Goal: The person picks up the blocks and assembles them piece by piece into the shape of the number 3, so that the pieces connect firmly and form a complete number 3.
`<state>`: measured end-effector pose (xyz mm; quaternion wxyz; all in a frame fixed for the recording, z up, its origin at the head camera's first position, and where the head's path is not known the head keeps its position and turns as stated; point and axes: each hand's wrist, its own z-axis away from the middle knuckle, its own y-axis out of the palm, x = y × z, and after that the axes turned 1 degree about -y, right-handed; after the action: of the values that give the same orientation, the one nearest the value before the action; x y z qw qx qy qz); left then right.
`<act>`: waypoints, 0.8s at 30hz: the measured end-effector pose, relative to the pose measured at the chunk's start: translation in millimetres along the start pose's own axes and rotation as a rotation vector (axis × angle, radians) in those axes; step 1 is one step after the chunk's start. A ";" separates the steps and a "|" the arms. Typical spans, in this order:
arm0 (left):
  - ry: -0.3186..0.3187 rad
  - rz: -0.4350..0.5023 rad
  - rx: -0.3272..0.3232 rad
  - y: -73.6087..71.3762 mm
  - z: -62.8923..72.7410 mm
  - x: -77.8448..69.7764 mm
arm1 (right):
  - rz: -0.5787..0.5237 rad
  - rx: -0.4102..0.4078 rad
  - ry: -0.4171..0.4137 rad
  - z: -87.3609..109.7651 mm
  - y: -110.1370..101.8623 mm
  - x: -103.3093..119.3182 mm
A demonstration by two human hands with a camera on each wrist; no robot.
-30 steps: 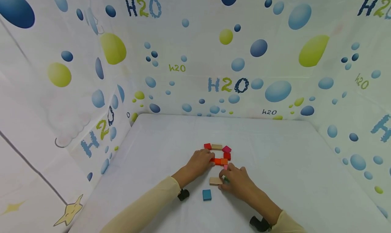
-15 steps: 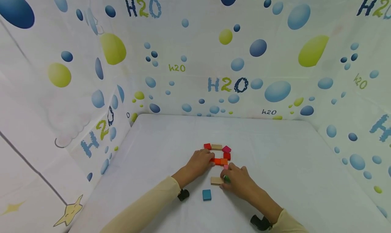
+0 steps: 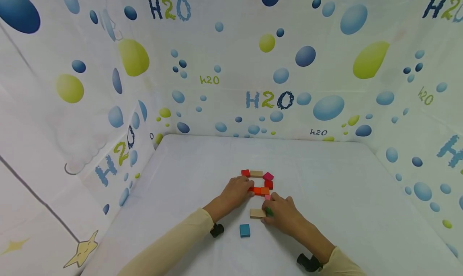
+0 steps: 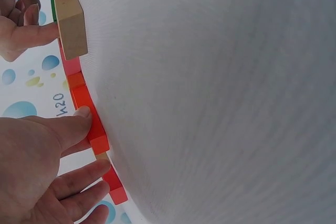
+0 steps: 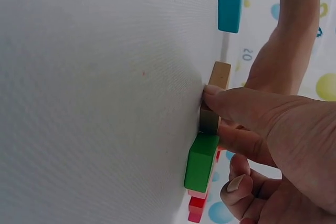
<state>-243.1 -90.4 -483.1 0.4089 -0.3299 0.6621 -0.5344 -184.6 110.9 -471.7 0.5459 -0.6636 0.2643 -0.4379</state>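
My right hand (image 3: 283, 213) pinches a plain wooden block (image 3: 257, 214) between thumb and forefinger, low on the white surface. Its right end meets a green block (image 5: 202, 162), partly covered by the fingers in the head view. My left hand (image 3: 234, 194) holds a long orange-red block (image 4: 92, 116), thumb on the near side and forefinger behind it. An orange block (image 3: 265, 191) adjoins that one, with a pink block (image 3: 267, 197) just below. Farther back stand a red block (image 3: 268, 184), a magenta block (image 3: 268, 176), another wooden block (image 3: 256, 174) and a red corner block (image 3: 246, 173).
A blue block (image 3: 244, 230) lies apart, nearer me than the wooden block. The white table (image 3: 318, 171) ends at a back wall hung with a bubble-print sheet (image 3: 231, 58). Dark cameras (image 3: 308, 263) sit at both wrists.
My right hand has slid the near wooden block slightly right and away from me, up against the green block. The left hand keeps its place.
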 end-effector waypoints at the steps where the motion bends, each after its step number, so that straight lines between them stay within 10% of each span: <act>1: 0.001 0.003 -0.001 -0.1 -0.1 0.2 | 0.001 0.003 -0.001 -0.1 0.0 0.2; 24: 0.006 0.013 -0.006 -4.3 3.3 -1.0 | 0.016 0.000 -0.029 -0.2 1.9 2.0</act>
<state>-239.7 -91.9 -479.0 0.4093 -0.3254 0.6669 -0.5309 -183.6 108.7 -473.0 0.5534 -0.6676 0.2617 -0.4238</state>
